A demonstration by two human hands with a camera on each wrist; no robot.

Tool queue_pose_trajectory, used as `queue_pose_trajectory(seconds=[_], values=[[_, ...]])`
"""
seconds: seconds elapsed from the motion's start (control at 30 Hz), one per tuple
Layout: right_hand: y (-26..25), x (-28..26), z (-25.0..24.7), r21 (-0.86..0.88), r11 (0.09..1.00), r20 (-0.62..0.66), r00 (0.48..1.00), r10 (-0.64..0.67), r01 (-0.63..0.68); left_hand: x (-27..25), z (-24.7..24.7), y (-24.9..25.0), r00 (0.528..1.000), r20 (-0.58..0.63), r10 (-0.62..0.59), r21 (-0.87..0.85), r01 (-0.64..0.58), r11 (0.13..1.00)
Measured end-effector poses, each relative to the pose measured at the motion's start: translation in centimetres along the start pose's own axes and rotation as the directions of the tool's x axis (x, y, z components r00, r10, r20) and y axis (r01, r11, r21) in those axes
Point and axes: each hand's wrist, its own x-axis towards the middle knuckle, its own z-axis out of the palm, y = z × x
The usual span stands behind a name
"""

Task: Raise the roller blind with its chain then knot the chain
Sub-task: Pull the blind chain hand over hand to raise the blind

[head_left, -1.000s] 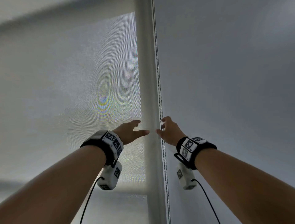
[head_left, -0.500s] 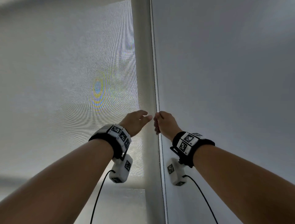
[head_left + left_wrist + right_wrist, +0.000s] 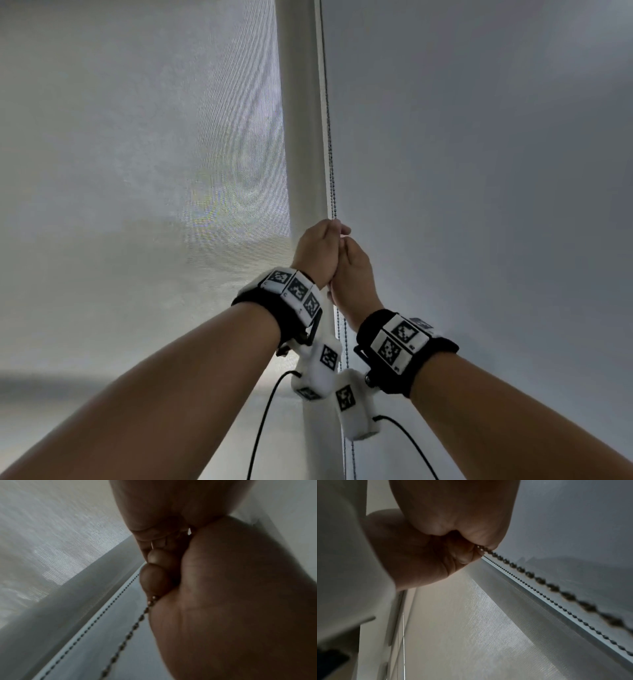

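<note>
The pale grey woven roller blind hangs over the window to the left of the white vertical frame post, and its fabric fills the pane as far down as the head view reaches, so by my reading the raising has barely begun, if at all; its bottom edge cannot be made out for certain. The dark metal bead chain runs down along the right edge of that post as two strands close together, carries on past the wrists below, and shows no knot anywhere in view, so both the hauling and the tying seem left to do. Both hands are closed around the chain just to the right of the post, pressed against one another. The left hand sits a little higher, its fingers curled tight into the palm with one beaded strand coming out from under them, while the second strand runs free beside the post. The right hand lies just below and right of it, likewise fisted, and the right wrist view shows the nearer strand emerging from between its curled fingers and palm. I judge this to be a firm two-handed grip at the start of a pull.
</note>
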Motion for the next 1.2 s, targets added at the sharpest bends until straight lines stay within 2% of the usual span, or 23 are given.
queue_pose_trajectory(seconds=[0.1,0.2,0.3,0.43,0.7,0.87,0.93,1.03,1.13,1.2], values=[[0.1,-0.9,-0.7,0.051,0.999,0.012,1.0,0.01,-0.011,-0.8,0.6,1.2,0.999,-0.022,-0.025,-0.099,0.023,0.995],[0.4,-2.2,-1.4,0.023,1.0,0.007,1.0,-0.01,0.01,-1.7,1.0,2.3,0.998,-0.013,-0.069,-0.243,0.063,0.968],[1.1,-3.7,-2.0,-0.011,1.0,0.014,1.0,-0.011,0.011,-2.6,1.7,2.0,0.993,-0.025,-0.115,-0.221,0.107,0.969],[1.9,-5.5,-2.4,0.077,0.997,0.016,1.0,0.025,-0.026,-4.3,2.3,1.4,0.991,-0.024,-0.134,-0.253,0.124,0.96],[4.3,-9.4,-3.2,-0.005,1.0,0.016,1.0,0.003,-0.003,-7.7,3.1,-0.4,0.972,-0.008,-0.233,-0.249,0.224,0.942],[6.2,-12.1,-4.0,0.053,0.989,0.053,0.99,0.133,-0.136,-9.6,3.5,-2.4,0.948,0.043,-0.314,-0.205,0.316,0.926],[5.0,-11.7,-5.1,-0.004,0.99,0.056,0.989,0.138,-0.138,-9.6,3.5,-3.1,0.949,0.013,-0.315,-0.202,0.311,0.929],[2.1,-8.3,-6.1,-0.217,0.974,-0.01,0.998,0.062,-0.062,-9.0,3.4,-3.6,0.962,-0.039,-0.271,-0.166,0.261,0.951],[-0.2,-3.7,-5.8,-0.434,0.901,-0.017,1.0,-0.018,0.009,-8.9,3.2,-3.1,0.962,-0.032,-0.272,-0.145,0.265,0.953],[-1.9,-1.3,-5.2,-0.485,0.873,-0.027,0.997,-0.069,0.048,-9.0,3.1,-2.8,0.958,0.013,-0.288,-0.192,0.285,0.939]])
